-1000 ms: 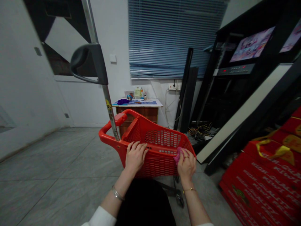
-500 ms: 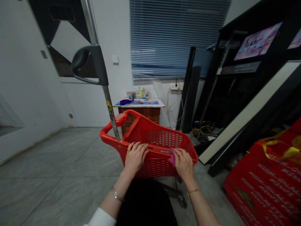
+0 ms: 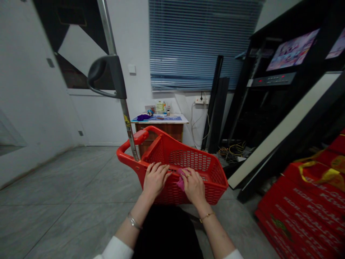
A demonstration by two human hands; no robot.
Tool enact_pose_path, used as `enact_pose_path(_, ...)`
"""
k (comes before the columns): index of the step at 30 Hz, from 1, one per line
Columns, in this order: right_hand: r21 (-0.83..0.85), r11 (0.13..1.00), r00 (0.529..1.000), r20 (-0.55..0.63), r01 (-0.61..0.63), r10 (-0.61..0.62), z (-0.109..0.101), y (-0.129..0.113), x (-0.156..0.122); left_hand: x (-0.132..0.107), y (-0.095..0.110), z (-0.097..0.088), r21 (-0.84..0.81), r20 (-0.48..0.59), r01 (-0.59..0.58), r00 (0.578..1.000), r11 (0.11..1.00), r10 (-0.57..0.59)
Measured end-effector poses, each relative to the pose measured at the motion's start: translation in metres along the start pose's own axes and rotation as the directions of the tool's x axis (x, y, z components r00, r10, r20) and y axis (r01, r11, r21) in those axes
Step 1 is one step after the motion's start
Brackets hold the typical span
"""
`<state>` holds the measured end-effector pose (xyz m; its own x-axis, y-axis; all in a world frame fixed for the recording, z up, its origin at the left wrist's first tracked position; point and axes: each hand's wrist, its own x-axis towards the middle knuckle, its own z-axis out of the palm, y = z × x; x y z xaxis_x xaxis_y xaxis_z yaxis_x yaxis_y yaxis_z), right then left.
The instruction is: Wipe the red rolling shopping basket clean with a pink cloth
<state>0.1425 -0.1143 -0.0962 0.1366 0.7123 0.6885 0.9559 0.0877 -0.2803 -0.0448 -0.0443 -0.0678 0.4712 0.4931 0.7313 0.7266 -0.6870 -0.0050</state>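
Red basket (image 3: 188, 158), apparently stiff plastic: steady by the near edge. Left hand (image 3: 155, 180): fingers hooked over that edge. Right hand (image 3: 194, 185): pinching the pink cloth (image 3: 180, 182) against the edge's middle. Cloth: likely soft, light; grasp its bunched centre.

Red bskt (image 3: 188, 160), pnk cloth (image 3: 180, 183)

Floor (image 3: 81, 201): grey, smooth, jointed; red cart (image 3: 172, 145) stood over it, footing mostly hidden; tangled cables (image 3: 234, 148) lay by the far wall; red cartons (image 3: 302, 201) were stacked right | Brown cabinet (image 3: 174, 130): topped by blue-and-white printed board (image 3: 176, 118); on that sat crumpled purple cloth (image 3: 143, 117), small bottles (image 3: 164, 107), print unreadable.
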Motion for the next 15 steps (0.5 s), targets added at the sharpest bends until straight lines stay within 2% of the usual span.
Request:
enact_pose_path(4,-0.039,0.993,0.989,-0.096,-0.114,0.109,-0.023,0.070,-0.021,-0.001,0.001,0.003,-0.008,-0.007,0.011,1.000,1.000,-0.011)
enact_pose_path(6,-0.062,0.980,0.973,-0.150,-0.188,0.177,-0.029,0.086,-0.026,-0.001,0.002,0.004,-0.016,-0.010,0.023,1.000,1.000,-0.023)
enact_pose_path(7,-0.075,0.973,0.965,-0.164,-0.220,0.206,-0.029,0.085,-0.026,-0.001,0.003,0.004,-0.021,-0.011,0.027,1.000,0.999,-0.027)
enact_pose_path(9,-0.094,0.966,0.962,-0.155,-0.241,0.225,-0.023,0.068,-0.023,0.000,0.003,0.004,-0.032,-0.011,0.034,0.999,0.999,-0.035)
enact_pose_path(13,-0.054,0.990,0.990,-0.070,-0.128,0.124,-0.004,0.009,-0.009,0.001,0.001,0.003,-0.044,-0.007,0.034,0.999,0.998,-0.034)
enact_pose_path(15,-0.032,0.995,0.995,-0.049,-0.091,0.089,0.001,-0.008,-0.004,0.001,-0.001,0.002,-0.044,-0.003,0.028,1.000,0.999,-0.028)
